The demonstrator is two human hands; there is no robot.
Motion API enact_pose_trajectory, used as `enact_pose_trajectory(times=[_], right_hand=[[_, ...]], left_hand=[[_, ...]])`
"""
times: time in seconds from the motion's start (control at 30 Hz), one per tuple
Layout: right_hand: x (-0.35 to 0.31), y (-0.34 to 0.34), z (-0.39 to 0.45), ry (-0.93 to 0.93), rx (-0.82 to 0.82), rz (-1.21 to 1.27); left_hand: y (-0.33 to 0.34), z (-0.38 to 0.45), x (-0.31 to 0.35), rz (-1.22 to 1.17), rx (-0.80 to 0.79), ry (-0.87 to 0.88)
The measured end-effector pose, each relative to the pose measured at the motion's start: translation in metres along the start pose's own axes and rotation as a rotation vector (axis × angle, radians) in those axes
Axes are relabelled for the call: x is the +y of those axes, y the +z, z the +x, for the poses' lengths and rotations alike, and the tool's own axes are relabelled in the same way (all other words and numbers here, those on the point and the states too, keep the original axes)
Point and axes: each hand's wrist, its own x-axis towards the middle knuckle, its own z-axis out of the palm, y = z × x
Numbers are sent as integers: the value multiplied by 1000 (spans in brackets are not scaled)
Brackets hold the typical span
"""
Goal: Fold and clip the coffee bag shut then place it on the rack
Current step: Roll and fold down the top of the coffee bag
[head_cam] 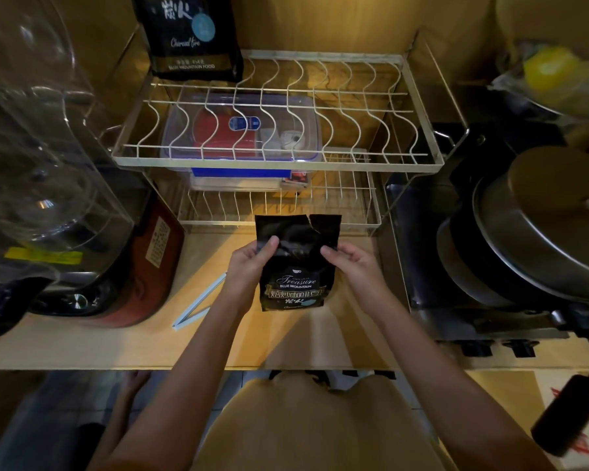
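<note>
- The coffee bag (295, 263) stands upright above the wooden counter (82, 345), just in front of the lower tier of the wire rack (276, 158), held between the person's two hands.
- The left hand (249, 266) pinches the bag's left edge, thumb on the front face and the other fingers behind; the right hand (351, 263) pinches the right edge in the same way. Both sets of fingers are closed narrowly on the bag.
- The bag's top is open and unfolded; its upper edge stands straight and shows a tear or notch near the middle.
- The clip (198, 304), a pale hinged bar lying spread in a V, rests on the counter to the left of the bag, untouched.
- By this showing the task is at its beginning: the fold, the clipping and the placing on the rack all appear to remain.
- The rack's upper tier has free space; another dark coffee bag (191, 39) stands at its back left corner, and a clear plastic box (242, 134) sits beneath the wires.
- Whether the bag's base touches the counter cannot be told.
- The fingers behind the bag are hidden, and how full the bag is cannot be judged.
- The glass jug (38, 137) on the left and the pots (538, 239) on the right are cut off by the picture's edges and dim.
</note>
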Motion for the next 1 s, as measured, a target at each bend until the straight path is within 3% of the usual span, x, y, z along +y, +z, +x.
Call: enact_pose_trajectory(times=[0.17, 0.3, 0.4, 0.57, 0.67, 0.87, 1.0], right_hand=[[-2, 9, -1, -70, 148, 87], [-7, 16, -3, -85, 245, 160], [-4, 16, -3, -118, 188, 100], [-2, 2, 1, -158, 117, -91], [-1, -7, 1, -142, 22, -211], [2, -8, 3, -288, 155, -518], [-1, -7, 8, -285, 124, -491]], left_hand=[[9, 2, 6, -54, 184, 58], [13, 4, 5, 35, 216, 151], [11, 4, 3, 168, 230, 139], [-9, -1, -1, 358, 29, 126], [-13, -1, -6, 480, 86, 178], [-7, -4, -6, 310, 122, 82], [0, -5, -3, 242, 104, 103]])
